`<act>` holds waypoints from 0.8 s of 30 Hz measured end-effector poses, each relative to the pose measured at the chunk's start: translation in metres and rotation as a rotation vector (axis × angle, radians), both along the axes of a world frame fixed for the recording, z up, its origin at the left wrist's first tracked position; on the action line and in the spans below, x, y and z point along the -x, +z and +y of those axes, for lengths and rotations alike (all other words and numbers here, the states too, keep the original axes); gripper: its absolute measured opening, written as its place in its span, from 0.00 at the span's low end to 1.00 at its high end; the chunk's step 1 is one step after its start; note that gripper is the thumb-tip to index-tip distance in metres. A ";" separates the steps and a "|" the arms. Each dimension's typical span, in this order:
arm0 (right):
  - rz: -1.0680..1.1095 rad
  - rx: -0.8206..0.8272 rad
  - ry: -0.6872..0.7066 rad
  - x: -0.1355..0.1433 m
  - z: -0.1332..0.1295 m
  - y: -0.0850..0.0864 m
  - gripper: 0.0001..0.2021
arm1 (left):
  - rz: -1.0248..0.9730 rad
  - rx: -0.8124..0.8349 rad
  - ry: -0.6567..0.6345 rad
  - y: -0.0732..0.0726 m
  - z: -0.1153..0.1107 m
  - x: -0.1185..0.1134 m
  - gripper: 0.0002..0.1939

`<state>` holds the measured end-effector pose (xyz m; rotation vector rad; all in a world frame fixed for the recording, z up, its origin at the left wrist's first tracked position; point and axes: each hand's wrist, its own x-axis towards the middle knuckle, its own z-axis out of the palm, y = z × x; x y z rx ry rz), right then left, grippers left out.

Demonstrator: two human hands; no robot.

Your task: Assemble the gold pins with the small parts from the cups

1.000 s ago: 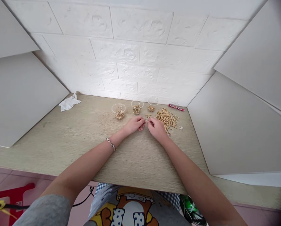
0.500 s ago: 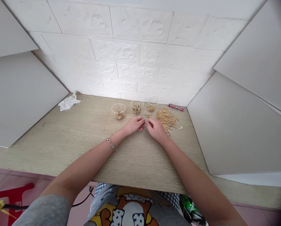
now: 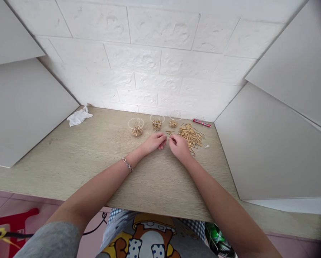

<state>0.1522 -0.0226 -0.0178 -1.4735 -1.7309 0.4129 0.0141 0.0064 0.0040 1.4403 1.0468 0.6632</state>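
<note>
My left hand (image 3: 155, 142) and my right hand (image 3: 179, 147) meet over the table, fingertips a small gap apart. Both are closed in a pinch. A thin metal pin (image 3: 168, 138) spans the gap, its ends hidden in the fingers; it is too small to make out in detail. Right beside my right hand lies a loose pile of gold-coloured pins (image 3: 193, 134). Beyond the hands stand three clear plastic cups: the left cup (image 3: 136, 122) and middle cup (image 3: 157, 118) hold small gold-coloured pieces, and the right cup (image 3: 175, 116) holds fewer.
Tiny gold bits (image 3: 124, 135) are scattered left of the cups. A crumpled white tissue (image 3: 79, 116) lies at the back left, a red wrapped tube (image 3: 201, 123) at the back right. White panels (image 3: 278, 143) flank the table (image 3: 160, 186), and a white brick-patterned wall (image 3: 149, 57) closes the back.
My right hand has drawn slightly rightward, so the gap between the fingertips is a little wider. My left hand stays nearly in place. The whole view has shifted very slightly.
</note>
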 end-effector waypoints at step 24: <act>-0.062 0.075 0.057 -0.001 0.002 -0.003 0.08 | 0.201 -0.290 -0.089 -0.015 0.003 0.002 0.13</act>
